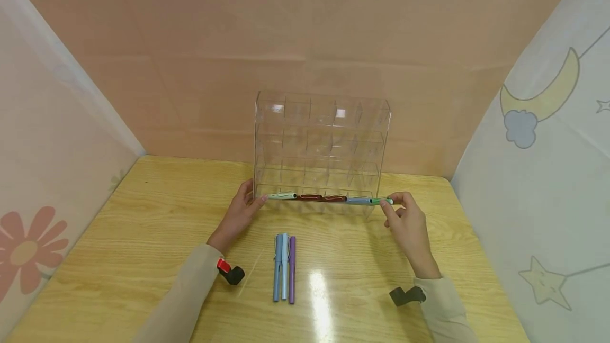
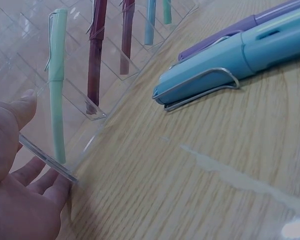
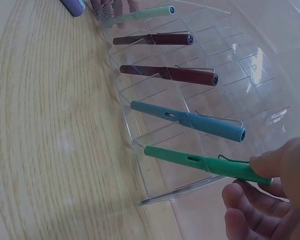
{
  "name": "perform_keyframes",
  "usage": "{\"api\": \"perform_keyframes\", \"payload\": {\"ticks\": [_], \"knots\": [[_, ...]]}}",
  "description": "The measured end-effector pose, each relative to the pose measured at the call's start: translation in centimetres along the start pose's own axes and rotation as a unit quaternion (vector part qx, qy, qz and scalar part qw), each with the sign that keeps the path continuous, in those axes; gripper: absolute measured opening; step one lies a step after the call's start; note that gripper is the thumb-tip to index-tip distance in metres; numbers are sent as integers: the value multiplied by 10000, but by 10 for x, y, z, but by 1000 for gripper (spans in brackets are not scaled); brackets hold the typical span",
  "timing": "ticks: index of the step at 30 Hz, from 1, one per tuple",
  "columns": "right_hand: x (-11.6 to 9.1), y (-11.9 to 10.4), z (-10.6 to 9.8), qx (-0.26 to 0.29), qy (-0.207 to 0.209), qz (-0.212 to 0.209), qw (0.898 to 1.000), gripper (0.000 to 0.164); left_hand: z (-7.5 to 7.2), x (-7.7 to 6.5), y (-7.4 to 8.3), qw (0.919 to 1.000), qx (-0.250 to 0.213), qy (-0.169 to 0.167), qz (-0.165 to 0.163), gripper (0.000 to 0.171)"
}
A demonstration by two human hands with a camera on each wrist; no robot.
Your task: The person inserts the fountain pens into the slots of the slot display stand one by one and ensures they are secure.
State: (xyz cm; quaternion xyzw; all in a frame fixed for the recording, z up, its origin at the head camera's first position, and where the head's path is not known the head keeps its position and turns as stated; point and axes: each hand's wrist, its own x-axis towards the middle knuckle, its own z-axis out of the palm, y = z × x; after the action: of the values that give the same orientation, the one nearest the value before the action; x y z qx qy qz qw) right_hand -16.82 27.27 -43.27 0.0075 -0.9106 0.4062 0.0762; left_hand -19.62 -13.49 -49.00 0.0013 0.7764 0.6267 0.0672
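A clear acrylic pen stand (image 1: 385, 155) with several tiers of compartments stands upright at the back of the table. Its lowest tier holds a row of pens, left to right: a pale green pen (image 2: 57, 90), two dark red pens (image 3: 190, 75), a blue pen (image 3: 210, 125) and a green pen (image 3: 190, 159). My right hand (image 1: 407, 224) pinches the cap end of the green pen between thumb and fingers; its other end sits inside the rightmost compartment. At the lower left side, my left hand (image 1: 238, 213) grips the stand's edge, thumb inside the panel and fingers outside.
Three pens lie side by side on the wooden table (image 1: 167, 226) in front of the stand: a blue pen (image 1: 277, 274), a light blue pen (image 1: 285, 266) and a purple pen (image 1: 292, 274). A cloth backdrop (image 1: 200, 68) hangs behind, with patterned side walls (image 1: 524, 216).
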Motion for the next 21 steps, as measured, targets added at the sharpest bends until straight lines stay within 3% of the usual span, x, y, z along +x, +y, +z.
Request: {"api": "perform_keyframes", "payload": {"ticks": [8,21], "knots": [[-1,2,-5,-79,127,9,9999,44,-1,1,0,10000,-33,4,28,74],[-12,-7,-26,-89,517,-25,9986,40,-1,1,0,10000,-74,9,-16,76]]}}
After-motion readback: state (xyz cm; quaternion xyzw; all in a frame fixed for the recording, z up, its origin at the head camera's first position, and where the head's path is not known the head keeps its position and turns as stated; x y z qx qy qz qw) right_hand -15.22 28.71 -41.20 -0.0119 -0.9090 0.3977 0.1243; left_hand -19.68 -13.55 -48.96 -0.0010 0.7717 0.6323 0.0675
